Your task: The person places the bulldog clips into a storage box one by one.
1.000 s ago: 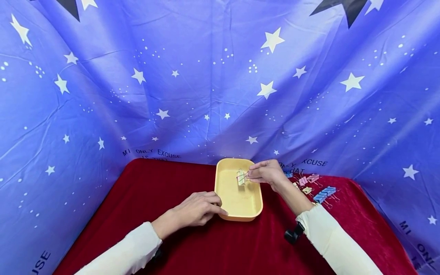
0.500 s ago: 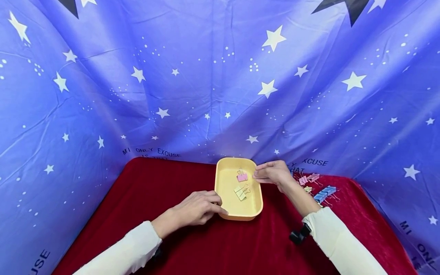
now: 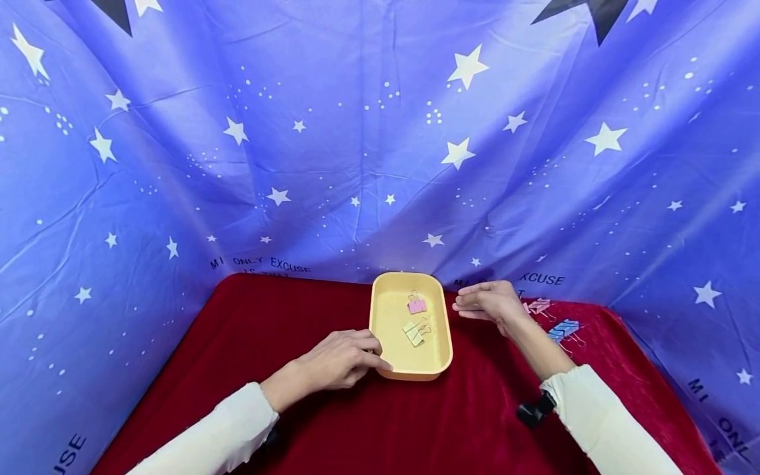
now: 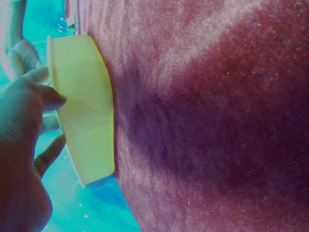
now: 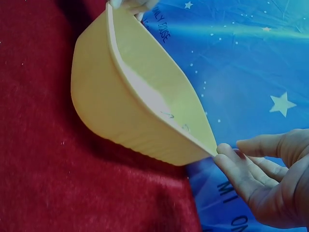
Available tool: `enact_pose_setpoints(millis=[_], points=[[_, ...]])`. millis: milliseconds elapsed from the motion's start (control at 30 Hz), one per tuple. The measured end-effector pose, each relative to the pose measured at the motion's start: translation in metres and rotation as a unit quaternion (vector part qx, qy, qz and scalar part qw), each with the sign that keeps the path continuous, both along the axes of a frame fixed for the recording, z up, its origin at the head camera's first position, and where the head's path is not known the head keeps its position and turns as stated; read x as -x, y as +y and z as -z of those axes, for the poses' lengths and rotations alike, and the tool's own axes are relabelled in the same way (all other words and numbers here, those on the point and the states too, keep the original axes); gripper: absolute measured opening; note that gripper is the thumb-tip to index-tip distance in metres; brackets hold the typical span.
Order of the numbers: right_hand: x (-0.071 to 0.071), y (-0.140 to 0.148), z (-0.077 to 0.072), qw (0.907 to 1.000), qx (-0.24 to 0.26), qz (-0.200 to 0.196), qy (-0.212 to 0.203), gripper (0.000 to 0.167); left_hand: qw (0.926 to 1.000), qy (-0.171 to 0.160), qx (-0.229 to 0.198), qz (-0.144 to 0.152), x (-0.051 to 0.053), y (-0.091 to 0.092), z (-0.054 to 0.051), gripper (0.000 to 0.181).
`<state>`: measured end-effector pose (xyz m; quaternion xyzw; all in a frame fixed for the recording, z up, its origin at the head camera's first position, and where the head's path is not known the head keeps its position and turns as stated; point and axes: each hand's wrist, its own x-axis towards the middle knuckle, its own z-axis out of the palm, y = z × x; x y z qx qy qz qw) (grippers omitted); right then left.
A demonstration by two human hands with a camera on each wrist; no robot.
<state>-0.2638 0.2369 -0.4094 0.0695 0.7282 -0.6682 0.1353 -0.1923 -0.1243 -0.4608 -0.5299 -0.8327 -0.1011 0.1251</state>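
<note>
A yellow rectangular box with rounded corners stands on the red cloth. Inside it lie a pink binder clip and, nearer the front, a pale yellow binder clip. At the near left corner my left hand grips the box rim; in the left wrist view one finger of it lies against the outer wall. My right hand hovers just right of the box, fingers fairly straight, holding nothing. Past it lie blue binder clips and pink binder clips, partly hidden by the hand and forearm.
Red velvety cloth covers the table. A blue star-printed curtain rises right behind its back edge and along both sides. A black wrist camera hangs below the right sleeve.
My right hand released the pale yellow binder clip into the box, uncovering the pink one there. It then moved right, out past the rim. My left hand stayed on the box.
</note>
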Motion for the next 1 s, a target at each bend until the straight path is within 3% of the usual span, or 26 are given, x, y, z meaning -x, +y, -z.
enact_pose_setpoints(millis=[500, 633, 767, 933, 1000], points=[[-0.001, 0.038, 0.002, 0.9993, 0.035, 0.013, -0.008, 0.020, 1.0000, -0.002, -0.001, 0.000, 0.000, 0.001, 0.000, 0.046], [-0.003, 0.049, -0.001, 0.9992, 0.037, 0.015, -0.007, 0.024, 1.0000, -0.002, -0.002, 0.000, 0.000, 0.001, -0.002, 0.045], [-0.006, 0.060, -0.003, 0.9995, 0.022, 0.019, -0.009, 0.040, 1.0000, -0.003, -0.002, 0.001, 0.001, 0.001, -0.002, 0.045], [-0.010, 0.070, -0.003, 0.9993, 0.015, 0.029, -0.016, 0.021, 1.0000, -0.003, 0.000, 0.000, 0.001, 0.001, -0.001, 0.045], [-0.012, 0.073, -0.002, 0.9990, 0.019, 0.034, -0.020, 0.023, 1.0000, -0.004, -0.001, 0.001, 0.000, 0.001, -0.001, 0.044]])
